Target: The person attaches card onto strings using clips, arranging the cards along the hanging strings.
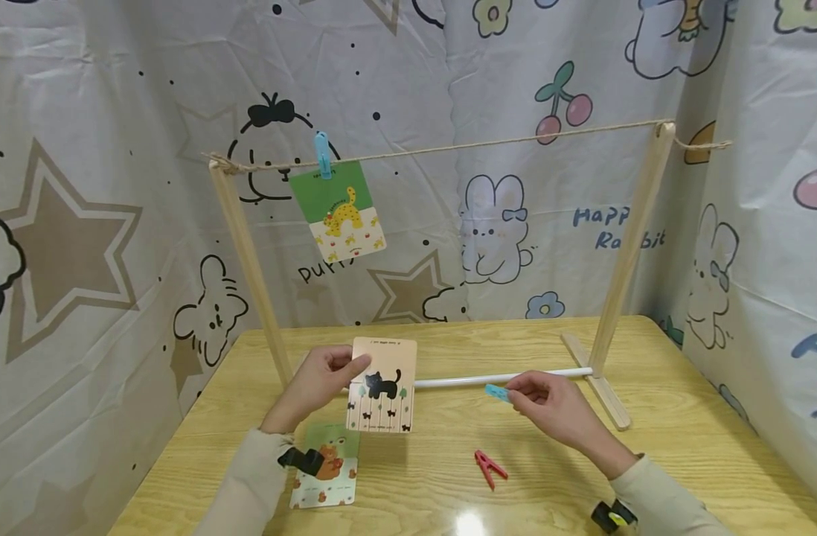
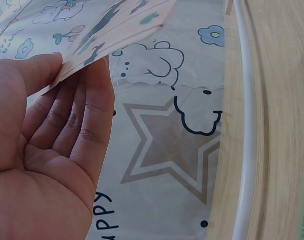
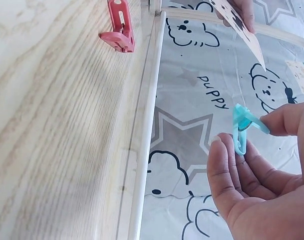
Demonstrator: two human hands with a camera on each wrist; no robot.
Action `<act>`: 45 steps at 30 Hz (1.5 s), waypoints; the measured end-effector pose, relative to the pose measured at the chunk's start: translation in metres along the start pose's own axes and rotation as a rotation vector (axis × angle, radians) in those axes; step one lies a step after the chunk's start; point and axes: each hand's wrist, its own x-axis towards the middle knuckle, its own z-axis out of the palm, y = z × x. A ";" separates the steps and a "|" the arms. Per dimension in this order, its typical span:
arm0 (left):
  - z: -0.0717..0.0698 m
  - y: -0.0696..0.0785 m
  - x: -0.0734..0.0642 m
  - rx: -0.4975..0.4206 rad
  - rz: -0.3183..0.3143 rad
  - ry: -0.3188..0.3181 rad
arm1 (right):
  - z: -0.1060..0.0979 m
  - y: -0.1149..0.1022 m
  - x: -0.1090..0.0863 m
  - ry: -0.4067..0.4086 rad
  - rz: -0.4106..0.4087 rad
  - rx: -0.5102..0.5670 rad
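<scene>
My left hand [image 1: 324, 380] pinches a card with a black cat [image 1: 383, 402] by its left edge, thumb in front, above the table. In the left wrist view the same card [image 2: 111, 35] is seen nearly edge-on between thumb and fingers. Between thumb and fingers of my right hand [image 1: 549, 406] is a light blue clothespin [image 1: 497, 392]; the right wrist view shows this clothespin [image 3: 242, 125] from the side. Below, a red clothespin [image 1: 490, 469] lies on the table. A bear card [image 1: 328, 476] lies flat beneath my left wrist, partly covered by the wrist strap.
A twine line [image 1: 489, 147] spans two wooden posts [image 1: 632, 253]. From its left part hangs a green-and-cream leopard card [image 1: 344, 212], held by a blue clothespin [image 1: 323, 155]. A white rod [image 1: 475, 380] runs low between the posts. A printed curtain [image 1: 408, 89] surrounds the wooden table [image 1: 435, 491].
</scene>
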 end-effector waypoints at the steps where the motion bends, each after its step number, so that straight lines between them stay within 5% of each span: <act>1: 0.000 0.000 0.000 -0.004 0.005 -0.001 | 0.000 0.000 0.000 -0.001 0.000 0.000; 45: -0.004 0.026 0.024 -0.022 0.074 0.073 | -0.013 -0.028 0.015 0.096 -0.072 -0.054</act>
